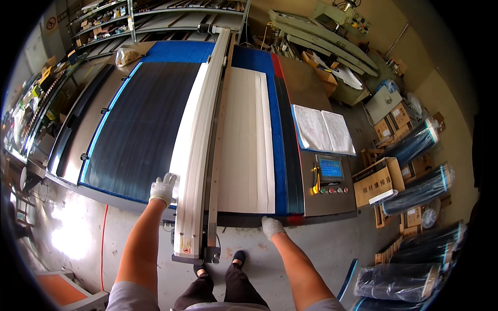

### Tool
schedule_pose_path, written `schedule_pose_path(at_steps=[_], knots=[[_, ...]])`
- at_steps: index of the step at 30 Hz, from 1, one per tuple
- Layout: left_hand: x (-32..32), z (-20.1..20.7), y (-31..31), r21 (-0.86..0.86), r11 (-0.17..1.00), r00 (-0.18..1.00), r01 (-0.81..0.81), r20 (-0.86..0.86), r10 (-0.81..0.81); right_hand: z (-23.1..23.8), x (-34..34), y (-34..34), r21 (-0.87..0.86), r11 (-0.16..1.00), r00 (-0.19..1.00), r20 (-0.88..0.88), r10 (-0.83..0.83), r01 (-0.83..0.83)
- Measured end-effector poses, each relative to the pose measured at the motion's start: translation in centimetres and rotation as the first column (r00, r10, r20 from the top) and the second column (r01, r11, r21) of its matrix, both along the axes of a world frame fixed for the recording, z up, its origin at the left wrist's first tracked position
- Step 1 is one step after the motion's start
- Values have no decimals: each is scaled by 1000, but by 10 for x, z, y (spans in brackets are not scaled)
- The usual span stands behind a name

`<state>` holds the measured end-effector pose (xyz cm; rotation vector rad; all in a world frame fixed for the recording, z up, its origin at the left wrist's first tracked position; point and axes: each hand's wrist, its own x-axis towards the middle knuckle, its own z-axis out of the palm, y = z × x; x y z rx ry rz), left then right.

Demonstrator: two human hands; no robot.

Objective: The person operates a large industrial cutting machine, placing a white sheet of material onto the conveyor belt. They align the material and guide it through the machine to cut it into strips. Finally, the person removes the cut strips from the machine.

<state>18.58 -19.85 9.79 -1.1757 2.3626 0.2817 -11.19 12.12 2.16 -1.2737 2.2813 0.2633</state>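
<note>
My left hand [163, 189], in a whitish knit glove, rests at the near right corner of a wide dark sheet [140, 124], its fingers apart. Right beside it, a strip of white sheet [190, 114] shows along a long pale metal beam [199, 140] that spans the cutting table. Against the table's front edge [244, 220] lies my right hand [272, 227], also gloved; its fingers are too bunched and small to read. Beyond the beam's right side, a cream-white sheet [246, 140] lies flat on the blue table surface [277, 155].
To the right are an open notebook [324, 129] and a control panel with a lit screen [330, 168]. Plastic-wrapped dark rolls [417, 192] and cardboard boxes [378, 181] stand farther right. Black clips [84, 156] line the dark sheet's left edge. Shelves [181, 20] stand behind.
</note>
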Motion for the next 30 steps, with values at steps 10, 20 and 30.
schedule_pose_path(at_steps=[10, 20, 30], knots=[[2, -5, 0, -34, 999, 1000, 2, -26, -3, -6, 19, -13, 63, 996, 997, -40, -65, 68], [45, -20, 18, -203, 962, 903, -183, -421, 83, -1, 19, -33, 281, 941, 982, -48, -181, 187], [194, -73, 45, -223, 799, 787, -559, -446, 426, 5, 23, -33, 248, 958, 989, -57, -134, 144]])
